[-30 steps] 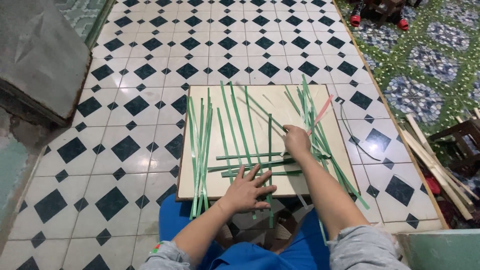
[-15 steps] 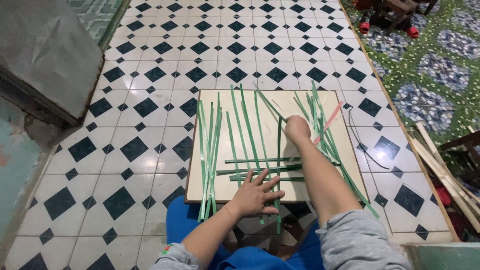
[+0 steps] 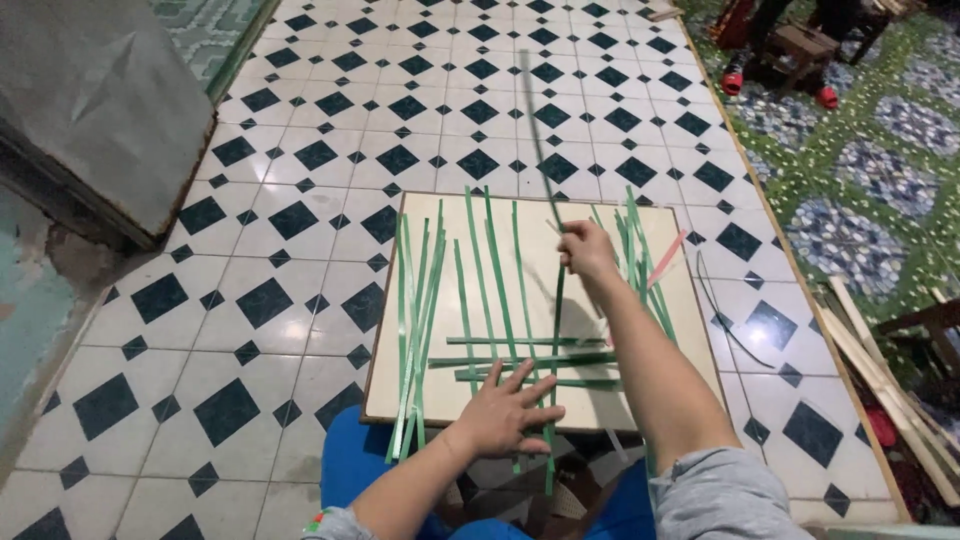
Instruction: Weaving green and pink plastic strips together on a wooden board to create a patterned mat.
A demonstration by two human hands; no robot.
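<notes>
While the left hand (image 3: 505,415) presses flat woven green strips (image 3: 520,355), the right hand's (image 3: 585,250) grip pinches one strip (image 3: 535,130).

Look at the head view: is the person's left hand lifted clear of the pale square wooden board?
No, the left hand lies flat, fingers spread, pressing thin green strips against the pale square wooden board.

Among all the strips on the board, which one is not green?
The pink strip near the board's right edge, lying slanted beside the right-hand bundle of green strips. Every other strip on the board is green.
</notes>
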